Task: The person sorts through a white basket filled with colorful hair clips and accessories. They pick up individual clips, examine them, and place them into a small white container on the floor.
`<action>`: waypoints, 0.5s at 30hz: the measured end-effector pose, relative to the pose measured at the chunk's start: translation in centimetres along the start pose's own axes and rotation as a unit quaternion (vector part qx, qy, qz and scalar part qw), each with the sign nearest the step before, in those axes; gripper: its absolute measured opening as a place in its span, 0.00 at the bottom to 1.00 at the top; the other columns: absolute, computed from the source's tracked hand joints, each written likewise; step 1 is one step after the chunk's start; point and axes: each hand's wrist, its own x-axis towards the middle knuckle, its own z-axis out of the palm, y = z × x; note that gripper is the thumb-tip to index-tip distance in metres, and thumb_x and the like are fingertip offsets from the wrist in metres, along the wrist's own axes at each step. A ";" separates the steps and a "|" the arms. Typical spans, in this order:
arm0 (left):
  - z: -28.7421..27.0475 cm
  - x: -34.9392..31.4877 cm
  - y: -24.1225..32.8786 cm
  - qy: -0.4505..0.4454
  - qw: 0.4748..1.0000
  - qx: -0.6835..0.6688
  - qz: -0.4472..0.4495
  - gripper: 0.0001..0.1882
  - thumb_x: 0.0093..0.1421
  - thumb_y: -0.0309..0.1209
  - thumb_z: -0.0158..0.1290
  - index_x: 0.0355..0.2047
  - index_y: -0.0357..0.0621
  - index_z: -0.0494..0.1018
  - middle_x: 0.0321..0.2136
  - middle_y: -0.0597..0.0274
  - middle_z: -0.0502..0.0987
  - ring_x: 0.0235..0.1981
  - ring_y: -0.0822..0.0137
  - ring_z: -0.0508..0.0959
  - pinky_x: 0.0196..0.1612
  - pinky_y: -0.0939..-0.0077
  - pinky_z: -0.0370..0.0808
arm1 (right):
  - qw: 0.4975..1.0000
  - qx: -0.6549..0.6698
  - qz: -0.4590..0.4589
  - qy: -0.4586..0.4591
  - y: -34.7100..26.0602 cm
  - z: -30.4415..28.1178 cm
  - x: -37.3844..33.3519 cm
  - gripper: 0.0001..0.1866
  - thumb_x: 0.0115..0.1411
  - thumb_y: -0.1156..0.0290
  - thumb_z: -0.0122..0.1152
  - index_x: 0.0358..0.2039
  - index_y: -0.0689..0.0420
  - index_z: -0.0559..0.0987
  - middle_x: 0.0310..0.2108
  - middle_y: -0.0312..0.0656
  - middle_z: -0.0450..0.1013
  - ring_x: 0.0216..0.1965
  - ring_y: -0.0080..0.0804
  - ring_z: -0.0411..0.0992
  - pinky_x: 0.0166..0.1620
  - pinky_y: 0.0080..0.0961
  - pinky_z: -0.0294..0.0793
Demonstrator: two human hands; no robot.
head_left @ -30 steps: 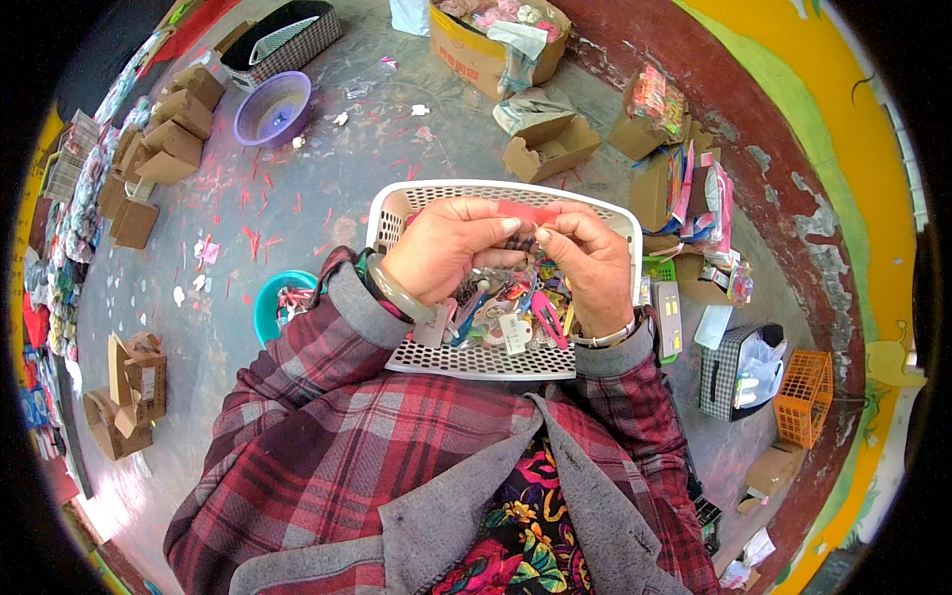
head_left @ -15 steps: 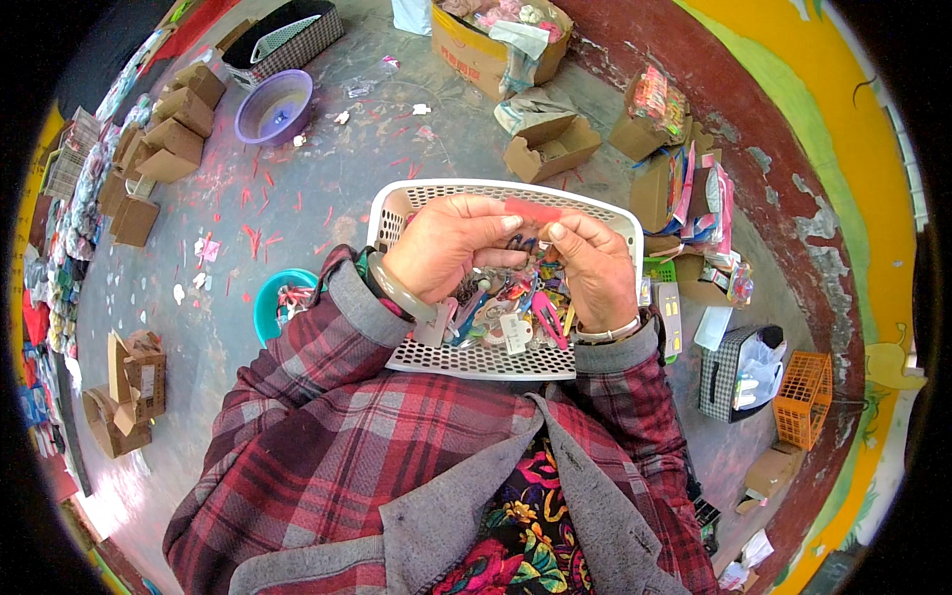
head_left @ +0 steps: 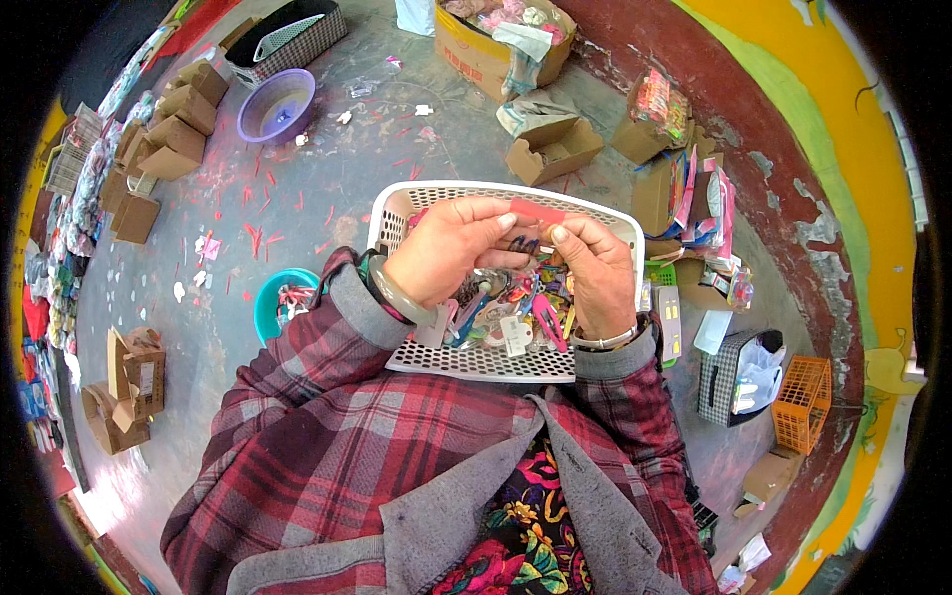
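Note:
Both hands are raised over a white perforated plastic basket [head_left: 476,365]. Between them stretches a small red strip [head_left: 536,211], flat and slightly see-through. My left hand [head_left: 448,248] pinches its left end between thumb and finger. My right hand [head_left: 600,273] is closed on the other end. Below my fingers, small dark loops [head_left: 523,244] show, partly hidden; what they belong to I cannot make out. Heaped in the basket are many small colourful items, among them a pink hair clip [head_left: 547,321] and a white tag [head_left: 515,335].
A teal bowl [head_left: 266,309] stands left of the basket, a purple basin [head_left: 277,107] farther off. Open cardboard boxes [head_left: 555,151] sit ahead and along both sides. To the right are a green tray [head_left: 667,322], a checked bin [head_left: 722,377] and an orange crate [head_left: 803,402]. Red scraps litter the floor.
Both hands stay over the basket with the red strip between them. The strip shows a little more plainly now, and the fingers have shifted only slightly.

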 end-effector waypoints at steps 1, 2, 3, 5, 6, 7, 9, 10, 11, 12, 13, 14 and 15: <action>-0.1 0.0 -0.3 -0.002 1.000 0.016 0.012 0.13 0.63 0.26 0.40 0.46 0.32 0.67 0.42 0.52 0.73 0.43 0.62 0.75 0.45 0.73 0.75 | 1.000 -0.004 0.004 0.000 -0.1 0.0 0.0 0.07 0.58 0.73 0.53 0.31 0.64 0.76 0.27 0.32 0.70 0.28 0.15 0.63 0.31 0.12 0.62; -0.2 0.0 -0.4 -0.005 0.999 0.033 0.025 0.13 0.63 0.26 0.39 0.46 0.32 0.67 0.42 0.52 0.73 0.43 0.62 0.75 0.46 0.72 0.75 | 1.000 -0.009 0.009 -0.001 -0.2 0.0 -0.1 0.07 0.58 0.73 0.53 0.31 0.64 0.76 0.27 0.31 0.70 0.27 0.15 0.63 0.31 0.12 0.62; -0.1 -0.1 -0.4 -0.004 0.999 0.047 0.023 0.14 0.63 0.26 0.39 0.46 0.32 0.67 0.42 0.52 0.73 0.44 0.62 0.75 0.46 0.72 0.74 | 1.000 -0.013 0.013 -0.002 -0.3 0.1 -0.1 0.07 0.58 0.73 0.53 0.31 0.64 0.76 0.26 0.31 0.70 0.27 0.15 0.63 0.31 0.12 0.62; 0.2 -0.1 -0.1 -0.005 0.997 0.076 0.019 0.14 0.64 0.26 0.39 0.46 0.33 0.67 0.42 0.52 0.73 0.44 0.62 0.74 0.47 0.72 0.74 | 1.000 -0.008 0.009 -0.004 0.0 -0.1 0.0 0.07 0.58 0.73 0.53 0.31 0.64 0.76 0.27 0.32 0.70 0.27 0.14 0.63 0.31 0.12 0.63; 0.2 -0.1 -0.2 -0.006 0.996 0.085 0.024 0.14 0.64 0.26 0.39 0.46 0.33 0.67 0.42 0.53 0.73 0.44 0.63 0.74 0.47 0.72 0.74 | 1.000 -0.006 0.007 -0.005 0.1 -0.2 0.0 0.07 0.58 0.73 0.53 0.31 0.64 0.76 0.27 0.32 0.71 0.27 0.14 0.63 0.31 0.12 0.63; 0.2 -0.1 -0.2 -0.006 0.995 0.094 0.029 0.14 0.64 0.26 0.39 0.46 0.33 0.67 0.42 0.53 0.73 0.44 0.63 0.74 0.47 0.72 0.74 | 1.000 -0.006 0.010 -0.005 0.1 -0.2 0.0 0.07 0.58 0.73 0.53 0.31 0.64 0.76 0.27 0.32 0.71 0.27 0.14 0.63 0.31 0.12 0.63; 0.3 -0.2 -0.1 -0.003 0.993 0.114 0.033 0.14 0.64 0.26 0.39 0.46 0.34 0.67 0.42 0.54 0.74 0.44 0.64 0.75 0.47 0.73 0.74 | 1.000 -0.005 0.016 -0.006 -0.1 -0.1 0.0 0.08 0.58 0.73 0.53 0.32 0.64 0.76 0.28 0.33 0.72 0.28 0.14 0.64 0.31 0.12 0.63; 0.4 -0.3 0.0 -0.001 0.991 0.126 0.032 0.14 0.64 0.26 0.39 0.46 0.34 0.67 0.42 0.55 0.74 0.44 0.65 0.75 0.47 0.73 0.74 | 1.000 -0.002 0.019 -0.009 -0.2 -0.1 0.0 0.08 0.59 0.72 0.52 0.32 0.64 0.76 0.28 0.33 0.72 0.28 0.14 0.64 0.32 0.12 0.64; 0.5 -0.3 0.1 0.001 0.990 0.138 0.032 0.14 0.64 0.26 0.39 0.46 0.34 0.67 0.42 0.55 0.74 0.43 0.65 0.75 0.47 0.73 0.74 | 1.000 0.000 0.023 -0.013 -0.3 -0.1 -0.1 0.08 0.59 0.72 0.52 0.33 0.63 0.76 0.29 0.33 0.73 0.28 0.14 0.64 0.32 0.12 0.64; 0.5 -0.3 0.2 -0.001 0.990 0.139 0.030 0.14 0.64 0.26 0.39 0.46 0.34 0.67 0.42 0.56 0.73 0.44 0.65 0.74 0.47 0.73 0.74 | 1.000 0.003 0.026 -0.016 -0.3 -0.1 -0.1 0.08 0.59 0.72 0.52 0.33 0.63 0.77 0.29 0.33 0.73 0.28 0.14 0.65 0.32 0.12 0.64; 0.5 -0.4 0.2 -0.002 0.990 0.139 0.030 0.14 0.64 0.26 0.40 0.46 0.34 0.67 0.42 0.56 0.73 0.44 0.66 0.74 0.47 0.73 0.74 | 0.999 0.007 0.027 -0.016 -0.5 0.0 -0.1 0.09 0.59 0.72 0.52 0.34 0.63 0.77 0.29 0.34 0.73 0.29 0.14 0.65 0.33 0.12 0.64; 0.5 -0.4 0.2 -0.003 0.990 0.140 0.029 0.14 0.63 0.26 0.40 0.47 0.34 0.67 0.43 0.57 0.73 0.44 0.66 0.74 0.47 0.73 0.73 | 0.999 0.011 0.027 -0.017 -0.5 0.1 -0.1 0.09 0.59 0.71 0.52 0.34 0.63 0.77 0.29 0.34 0.73 0.29 0.14 0.65 0.33 0.12 0.64; 0.3 -0.3 0.0 -0.015 0.991 0.129 0.035 0.14 0.63 0.26 0.40 0.47 0.34 0.67 0.43 0.56 0.73 0.44 0.66 0.74 0.48 0.73 0.73 | 0.999 0.015 0.028 -0.017 -0.6 0.1 -0.1 0.09 0.59 0.71 0.52 0.34 0.63 0.77 0.29 0.34 0.73 0.29 0.14 0.65 0.33 0.13 0.64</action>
